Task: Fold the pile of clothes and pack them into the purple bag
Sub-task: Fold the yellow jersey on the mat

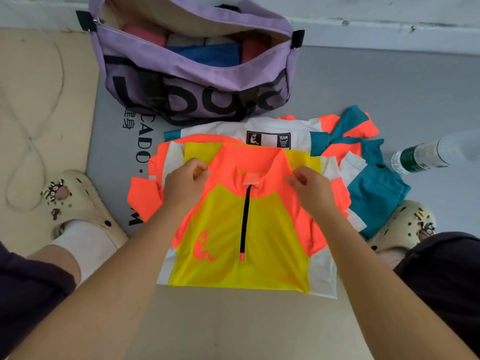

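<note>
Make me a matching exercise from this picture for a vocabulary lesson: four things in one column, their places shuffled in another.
Things:
1. purple fabric duffel bag
2. clear plastic bottle
3. yellow-and-orange zip shirt
4. crumpled teal-and-orange garment

Places:
A. under both hands
B. lying far right on the floor
C. beyond the clothes, open
D. right of the flat shirt

Pairs: 1-C, 2-B, 3-A, 4-D

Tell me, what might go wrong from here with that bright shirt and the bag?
Both hands, left hand and right hand, pinch the yellow and orange shirt only at its shoulders, so lifting it could let the fold fall open. It lies on other loose clothes, which might drag along. The purple bag already holds folded items, so room may be tight. A plastic bottle lying nearby could get knocked.
</note>
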`<state>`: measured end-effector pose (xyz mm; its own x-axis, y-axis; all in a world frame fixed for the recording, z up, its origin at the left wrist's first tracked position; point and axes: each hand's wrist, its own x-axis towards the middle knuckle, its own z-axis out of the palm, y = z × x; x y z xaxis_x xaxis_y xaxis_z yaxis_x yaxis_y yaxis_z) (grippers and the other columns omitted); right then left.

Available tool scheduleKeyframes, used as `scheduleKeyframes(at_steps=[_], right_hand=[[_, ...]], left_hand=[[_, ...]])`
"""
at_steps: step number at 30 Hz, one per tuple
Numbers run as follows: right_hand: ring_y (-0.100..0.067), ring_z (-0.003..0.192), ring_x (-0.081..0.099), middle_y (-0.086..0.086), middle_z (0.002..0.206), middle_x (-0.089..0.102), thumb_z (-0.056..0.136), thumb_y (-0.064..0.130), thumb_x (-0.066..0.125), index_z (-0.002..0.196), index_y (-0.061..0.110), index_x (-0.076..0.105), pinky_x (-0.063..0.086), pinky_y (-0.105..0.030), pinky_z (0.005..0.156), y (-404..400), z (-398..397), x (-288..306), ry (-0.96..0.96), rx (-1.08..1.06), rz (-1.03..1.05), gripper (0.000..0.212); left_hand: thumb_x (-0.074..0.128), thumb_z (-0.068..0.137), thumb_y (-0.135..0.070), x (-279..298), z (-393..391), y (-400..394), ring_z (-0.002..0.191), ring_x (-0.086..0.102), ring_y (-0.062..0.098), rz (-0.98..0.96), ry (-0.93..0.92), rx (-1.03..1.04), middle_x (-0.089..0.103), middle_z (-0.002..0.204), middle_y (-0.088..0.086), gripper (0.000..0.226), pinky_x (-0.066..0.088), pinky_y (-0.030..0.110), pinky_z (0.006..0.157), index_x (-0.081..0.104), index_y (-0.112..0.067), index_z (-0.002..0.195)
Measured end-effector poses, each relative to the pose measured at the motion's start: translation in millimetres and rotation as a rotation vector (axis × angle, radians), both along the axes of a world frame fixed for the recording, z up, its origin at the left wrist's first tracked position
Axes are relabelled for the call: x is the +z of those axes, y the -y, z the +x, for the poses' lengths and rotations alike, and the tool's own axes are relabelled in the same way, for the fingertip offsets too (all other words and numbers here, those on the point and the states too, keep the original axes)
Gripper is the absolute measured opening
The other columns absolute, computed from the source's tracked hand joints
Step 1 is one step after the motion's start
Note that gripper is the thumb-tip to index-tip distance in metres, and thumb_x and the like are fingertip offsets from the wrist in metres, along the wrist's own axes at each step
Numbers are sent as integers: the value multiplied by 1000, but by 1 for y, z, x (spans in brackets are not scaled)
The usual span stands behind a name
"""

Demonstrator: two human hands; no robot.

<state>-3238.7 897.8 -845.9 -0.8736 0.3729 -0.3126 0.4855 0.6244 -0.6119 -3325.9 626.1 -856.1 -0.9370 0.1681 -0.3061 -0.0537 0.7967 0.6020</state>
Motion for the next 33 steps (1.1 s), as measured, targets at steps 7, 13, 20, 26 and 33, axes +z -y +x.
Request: scheduleKeyframes(at_steps=[7, 13, 20, 26, 33], right_hand=[[-29, 87, 62, -9, 88, 67, 84, 43, 70, 101, 10, 63, 41, -38, 78, -14, 12, -1, 152, 135, 143, 38], [-21, 96, 57, 9, 93, 63, 86, 29, 57, 99, 26, 65, 26, -39, 88, -67, 52, 18, 654, 418, 562, 16], [-22, 73, 46, -6, 78, 50, 79, 17, 63, 76, 5, 55, 36, -33, 66, -114, 79, 49, 757, 310, 304, 14], [-16, 53, 69, -13, 74, 70, 97, 18, 53, 102, 0, 60, 52, -23, 46, -74, 70, 73, 938, 130, -323, 20], [-29, 63, 71, -14, 80, 73, 102, 24, 44, 115, 4, 48, 57, -31, 56, -37, 49, 61, 668, -58, -635, 24]], left_hand=[[58, 88, -40, 3, 56, -54, 121, 47, 33, -279, -216, -668, 50, 131, 10, 49, 41, 46, 94, 52, -21, 133], [47, 93, -55, -11, 87, -70, 149, 8, 33, -449, 17, -662, 4, 163, 11, 75, 24, 48, 115, 14, -29, 155], [50, 92, -53, 1, 89, -83, 147, 12, 33, -440, 125, -558, 11, 160, 14, 71, 25, 47, 113, 24, -27, 152], [56, 92, -50, 27, 121, -116, 88, 60, 20, 116, 413, -130, 63, 92, 2, 34, 44, 32, 71, 67, -19, 83], [61, 90, -43, 17, 152, -114, 97, 69, 14, 709, 1167, 304, 72, 113, 3, 44, 54, 33, 85, 64, -15, 123]])
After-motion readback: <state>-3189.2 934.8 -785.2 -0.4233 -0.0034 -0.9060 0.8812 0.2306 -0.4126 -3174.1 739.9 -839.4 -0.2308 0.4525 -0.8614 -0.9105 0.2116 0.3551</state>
